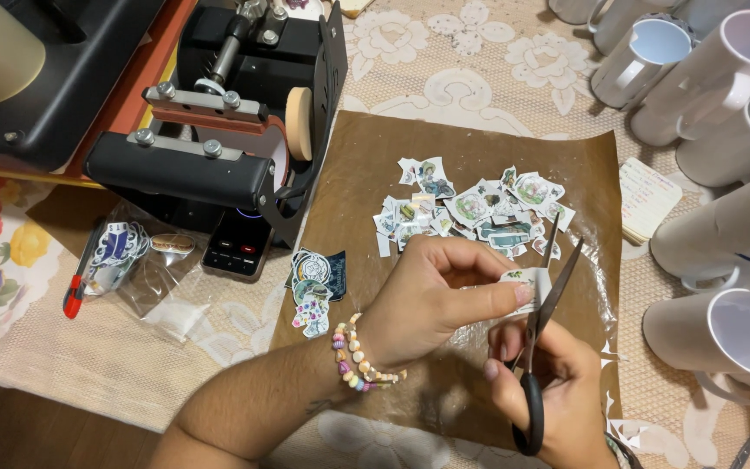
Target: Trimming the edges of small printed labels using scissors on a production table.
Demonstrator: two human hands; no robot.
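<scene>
Left hand (427,300) pinches a small printed paper piece (527,280); right hand (549,391) grips black scissors (542,334), blades open on it. Trimming step apparently underway; next calls for a steady closing cut. Cut stickers (470,208) lie at twelve o'clock on brown paper (366,165).

Two hands: left hand (431,300), right hand (557,391). One pair of scissors (538,334). One brown paper sheet (470,156). One mug press (236,130). One beaded bracelet (353,352). One red-handled tool (75,291) near the table's left edge. At least seven white mugs (731,334) along the right edge; the heap of cut stickers (470,208) is too dense to count.
</scene>
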